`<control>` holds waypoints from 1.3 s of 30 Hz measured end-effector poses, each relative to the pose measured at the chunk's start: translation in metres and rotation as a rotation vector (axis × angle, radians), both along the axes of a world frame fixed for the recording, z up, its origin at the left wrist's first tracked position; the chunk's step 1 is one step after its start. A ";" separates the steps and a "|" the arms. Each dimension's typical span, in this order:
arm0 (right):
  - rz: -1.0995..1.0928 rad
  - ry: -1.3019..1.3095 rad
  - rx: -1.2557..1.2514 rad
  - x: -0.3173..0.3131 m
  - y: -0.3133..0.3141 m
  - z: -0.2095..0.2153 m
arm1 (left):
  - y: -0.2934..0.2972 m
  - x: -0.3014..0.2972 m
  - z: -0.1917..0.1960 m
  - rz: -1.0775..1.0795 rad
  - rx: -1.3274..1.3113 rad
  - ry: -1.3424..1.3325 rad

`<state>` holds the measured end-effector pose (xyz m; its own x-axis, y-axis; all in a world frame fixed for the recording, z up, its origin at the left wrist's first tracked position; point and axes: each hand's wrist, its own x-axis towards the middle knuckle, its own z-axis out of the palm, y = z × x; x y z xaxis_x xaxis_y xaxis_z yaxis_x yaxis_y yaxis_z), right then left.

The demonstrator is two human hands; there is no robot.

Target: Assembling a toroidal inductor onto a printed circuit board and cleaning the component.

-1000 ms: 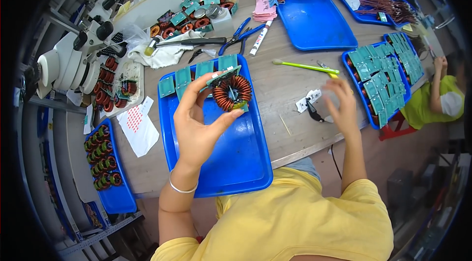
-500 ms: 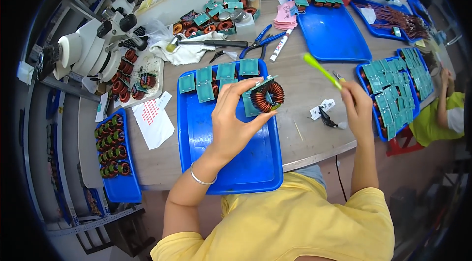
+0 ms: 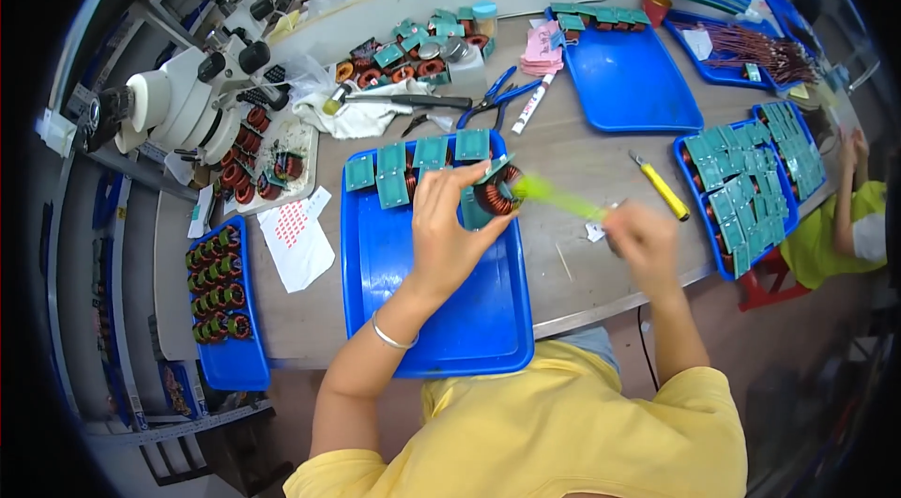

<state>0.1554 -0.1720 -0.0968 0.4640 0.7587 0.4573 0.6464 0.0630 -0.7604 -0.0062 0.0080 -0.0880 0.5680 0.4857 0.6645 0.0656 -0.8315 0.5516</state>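
Note:
My left hand [image 3: 446, 230] pinches a circuit board assembly between thumb and fingers. It is a copper-wound ring coil [image 3: 497, 192] on a green board, held tilted above the blue tray [image 3: 432, 362]. Gripped in my right hand [image 3: 646, 245] is a slim lime-green stick-like tool [image 3: 568, 199], smeared by motion. Its far end is at the coil's right side; whether it touches cannot be made out. More green boards with coils [image 3: 391, 160] stand along the tray's far end.
A yellow utility knife [image 3: 662, 188] lies right of my right hand. Trays of boards [image 3: 741, 188] stand at the right, a tray of coils [image 3: 218, 291] at the left. Pliers [image 3: 497, 96], a hammer [image 3: 404, 101] and a marker [image 3: 533, 106] lie beyond; a microscope [image 3: 169, 99] stands far left.
My right hand has moved left and down, swinging the green tool over to the coil. The yellow utility knife has come into sight. My left hand keeps its grip on the board assembly.

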 end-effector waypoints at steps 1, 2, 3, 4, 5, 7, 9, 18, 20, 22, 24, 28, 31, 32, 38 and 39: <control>-0.002 0.005 -0.003 0.001 0.002 -0.002 | -0.003 -0.003 -0.001 -0.013 -0.010 0.010; -0.101 -0.022 -0.070 0.007 0.010 -0.006 | -0.006 -0.006 -0.002 -0.015 -0.013 0.015; -0.193 -0.059 -0.127 0.015 0.020 -0.008 | -0.003 -0.005 -0.003 -0.002 0.030 0.013; -0.187 0.096 -0.080 0.012 0.015 -0.005 | 0.000 -0.003 -0.004 0.012 0.073 0.012; -0.182 0.091 -0.074 0.007 0.016 -0.007 | 0.004 -0.001 -0.005 0.025 0.116 0.010; 0.054 0.172 -0.127 -0.015 0.012 -0.010 | 0.006 -0.005 -0.006 0.001 0.111 0.020; 0.126 0.459 -0.419 -0.019 0.007 -0.004 | 0.011 -0.006 -0.007 0.017 0.183 0.041; -0.006 0.460 -0.152 -0.022 0.002 -0.009 | 0.010 0.007 -0.011 -0.057 0.106 -0.030; 0.008 0.393 -0.135 -0.014 -0.003 -0.019 | 0.005 0.015 -0.012 -0.065 0.110 -0.005; 0.024 0.322 -0.113 0.009 -0.003 -0.023 | 0.002 0.028 -0.014 -0.070 0.077 0.010; -0.251 0.270 -0.231 0.037 -0.001 -0.020 | 0.002 0.045 -0.013 -0.061 0.039 0.022; -0.026 0.108 -0.191 0.030 -0.014 -0.016 | 0.002 0.071 -0.017 -0.074 0.077 -0.017; -0.377 0.047 -0.076 0.062 -0.003 -0.005 | 0.003 0.084 -0.031 -0.040 -0.067 0.016; -0.268 0.085 -0.165 0.058 -0.009 -0.006 | 0.003 0.086 -0.035 -0.044 -0.036 0.013; -0.235 -0.172 -0.056 0.072 0.005 -0.018 | -0.004 0.101 -0.033 -0.046 -0.189 -0.035; -0.098 -0.111 -0.028 0.062 0.002 -0.015 | -0.007 0.098 -0.032 -0.055 -0.199 -0.022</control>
